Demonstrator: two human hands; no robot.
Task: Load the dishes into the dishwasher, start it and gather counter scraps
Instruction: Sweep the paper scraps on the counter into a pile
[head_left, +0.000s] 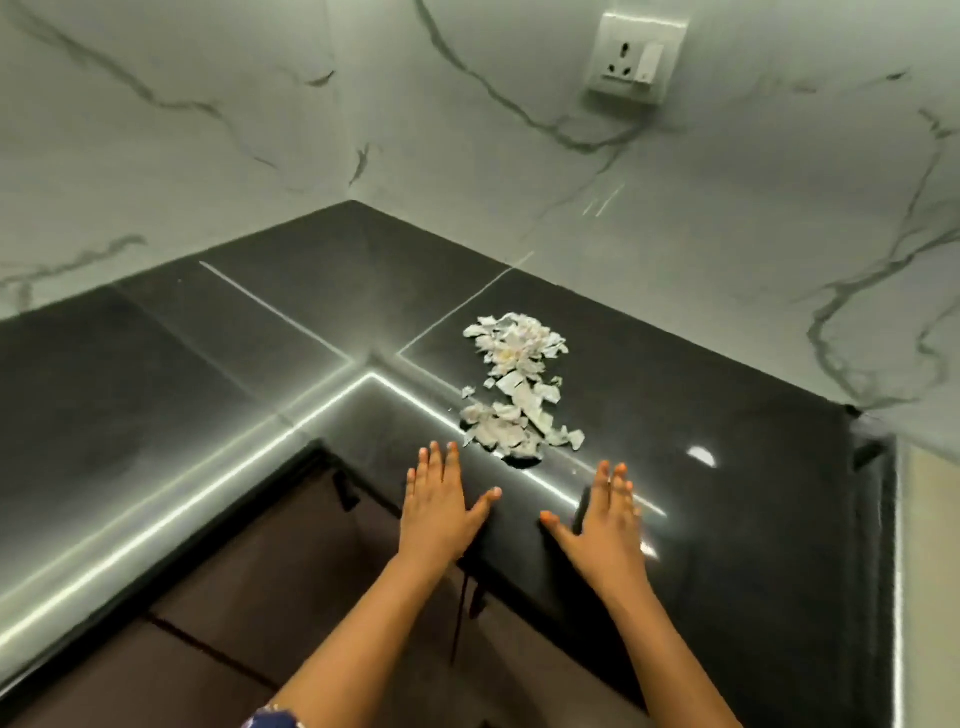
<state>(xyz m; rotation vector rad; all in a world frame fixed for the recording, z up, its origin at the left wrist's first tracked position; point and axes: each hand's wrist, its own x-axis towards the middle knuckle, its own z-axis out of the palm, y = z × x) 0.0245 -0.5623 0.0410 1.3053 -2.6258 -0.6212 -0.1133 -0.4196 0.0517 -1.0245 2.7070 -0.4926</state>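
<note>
Scraps (514, 384) were not yet gathered; dishwasher was out of view.
We held left hand (441, 509) and right hand (605, 525) flat, grasping nothing, just short of the Scraps.

One head-worn wide view looks down, close, onto the black counter (675, 415), the wall (208, 130) filling the upper frame

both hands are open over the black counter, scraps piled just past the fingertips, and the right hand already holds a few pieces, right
Not quite. In the head view the right hand holds nothing: its fingers are straight, like those of the left hand. The rest stands: both hands are open over the black counter, with the scraps piled just past the fingertips.
</note>
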